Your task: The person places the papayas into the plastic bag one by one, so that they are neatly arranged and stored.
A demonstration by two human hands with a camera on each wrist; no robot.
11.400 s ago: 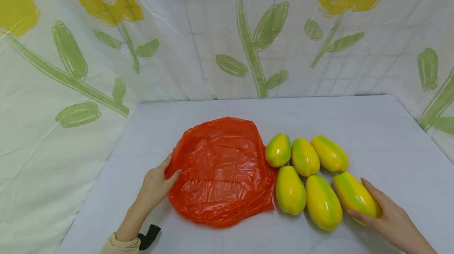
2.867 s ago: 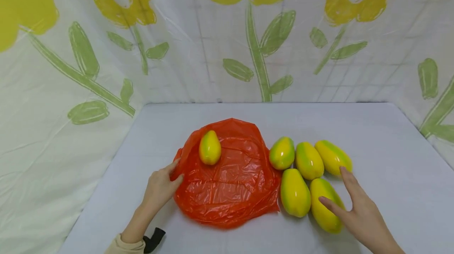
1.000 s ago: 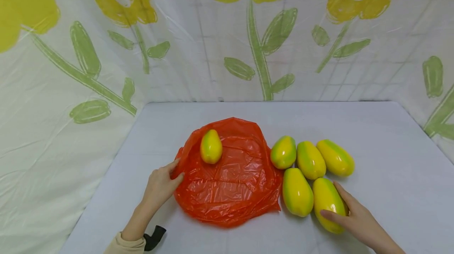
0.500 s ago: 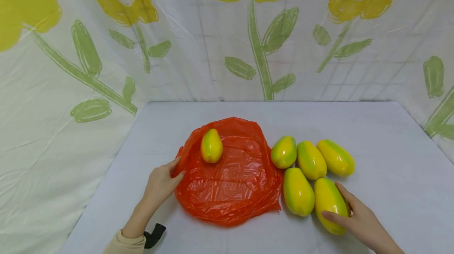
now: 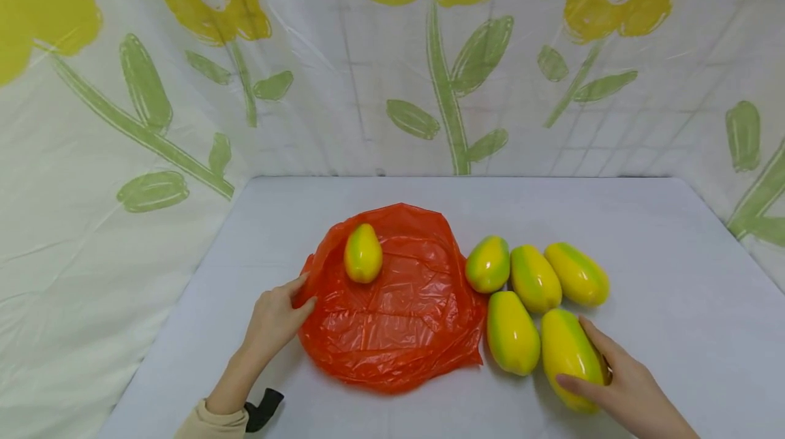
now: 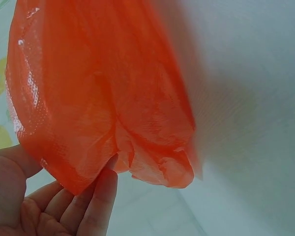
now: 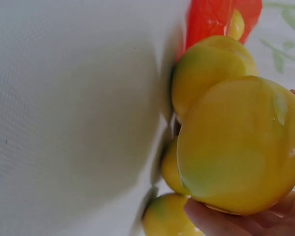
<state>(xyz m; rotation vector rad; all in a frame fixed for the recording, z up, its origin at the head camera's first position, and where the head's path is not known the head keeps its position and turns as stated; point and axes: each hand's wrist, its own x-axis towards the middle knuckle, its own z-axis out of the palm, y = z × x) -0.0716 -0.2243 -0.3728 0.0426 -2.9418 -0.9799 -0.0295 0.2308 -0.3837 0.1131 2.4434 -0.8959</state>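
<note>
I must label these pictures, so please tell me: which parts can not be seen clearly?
- Right hand: in the head view, its fingers behind the near papaya are hidden; the bottom edge cuts the wrist.
- Orange bag: left wrist view shows no opening; the top edge crops it.
- Far papayas: right wrist view, hidden behind the held one.

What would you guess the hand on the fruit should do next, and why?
Probably lift it and carry it across to the orange bag. The right hand curls round the nearest papaya, one papaya on the bag already lies there, and the left hand pinches the bag's edge. Four others sit beside the bag on the table.
</note>
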